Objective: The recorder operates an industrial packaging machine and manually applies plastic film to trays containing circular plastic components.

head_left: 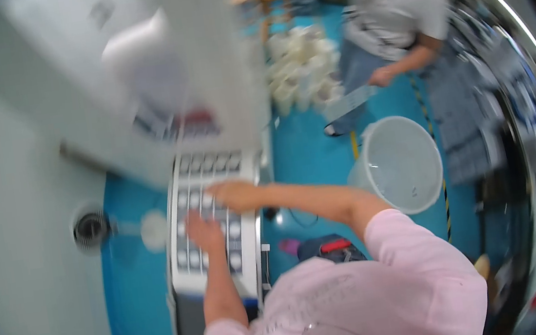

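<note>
Both hands lie on the white compartment tray, whose long axis runs away from the person. The left hand is on its near part, the right hand just beyond. Blur hides whether either grip is closed. Right of the tray stands a white bucket; farther, another person.

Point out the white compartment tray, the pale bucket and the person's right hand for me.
white compartment tray (234, 160): head view, on its bare far rim.
pale bucket (416, 198): head view, on its near inside wall.
right hand (234, 195): head view, on the back of the hand over the tray.
</note>
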{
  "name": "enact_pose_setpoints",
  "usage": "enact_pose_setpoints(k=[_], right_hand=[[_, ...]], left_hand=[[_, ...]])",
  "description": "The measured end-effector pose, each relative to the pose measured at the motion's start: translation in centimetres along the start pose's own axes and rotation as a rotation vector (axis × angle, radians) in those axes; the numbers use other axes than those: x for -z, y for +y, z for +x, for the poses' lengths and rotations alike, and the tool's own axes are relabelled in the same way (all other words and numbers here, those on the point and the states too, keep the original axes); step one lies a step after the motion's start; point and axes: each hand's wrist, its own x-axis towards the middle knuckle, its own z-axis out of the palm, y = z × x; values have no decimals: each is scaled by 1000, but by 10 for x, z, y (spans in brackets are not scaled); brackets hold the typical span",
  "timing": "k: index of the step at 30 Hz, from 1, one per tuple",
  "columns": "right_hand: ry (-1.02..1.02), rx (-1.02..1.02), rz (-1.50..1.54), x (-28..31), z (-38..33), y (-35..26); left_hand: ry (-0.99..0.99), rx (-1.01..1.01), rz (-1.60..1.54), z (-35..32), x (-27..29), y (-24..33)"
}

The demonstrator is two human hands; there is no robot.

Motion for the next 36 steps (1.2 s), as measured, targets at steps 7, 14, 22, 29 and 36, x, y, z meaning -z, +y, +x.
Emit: enact_pose_setpoints(k=[7, 14, 22, 29, 36], right_hand=[[-222, -81, -136, -42, 14, 21], [329, -24, -143, -66, 73, 39], [406, 36, -131, -96, 106, 61], [301, 104, -115, -107, 64, 36], [305, 38, -169, -114, 62, 42]], left_hand=[[104, 43, -24, -2, 9, -5], [55, 41, -40, -4, 13, 6], [41, 9, -45, 2, 9, 5], [206, 212, -279, 28, 10, -15], [265, -64, -101, 42, 5, -23]])
